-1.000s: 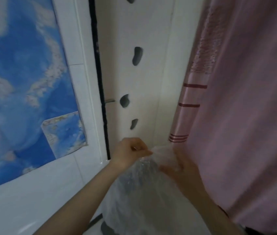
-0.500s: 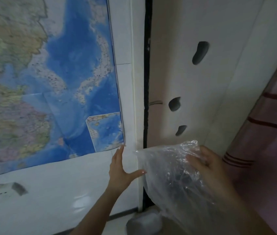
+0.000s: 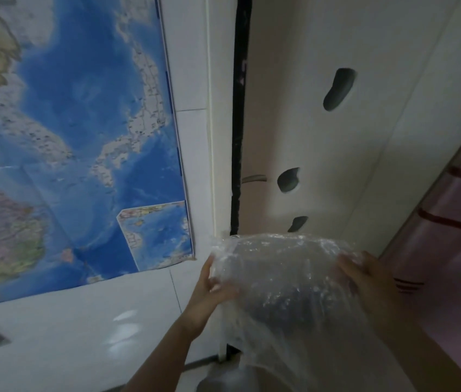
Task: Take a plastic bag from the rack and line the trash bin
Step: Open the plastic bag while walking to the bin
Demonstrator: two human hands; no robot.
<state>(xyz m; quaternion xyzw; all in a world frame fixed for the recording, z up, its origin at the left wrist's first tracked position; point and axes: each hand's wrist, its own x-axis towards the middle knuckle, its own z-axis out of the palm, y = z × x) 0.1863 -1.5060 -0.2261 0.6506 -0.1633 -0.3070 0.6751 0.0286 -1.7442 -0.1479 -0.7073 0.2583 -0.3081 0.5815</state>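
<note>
Head view: left hand (image 3: 212,287) and right hand (image 3: 365,281) each grip a side of the clear plastic bag (image 3: 283,281), held open in front of the wall. The thin film could tear or slip loose if stretched hard over the bin, barely visible below.

Clear crinkled glossy plastic bag (image 3: 280,278); glossy paper map (image 3: 76,137).

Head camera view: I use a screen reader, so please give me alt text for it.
Two bare hands, left hand and right hand, hold a clear plastic bag open between them. Behind are a blue map on a white wall and a pink curtain at right.
</note>
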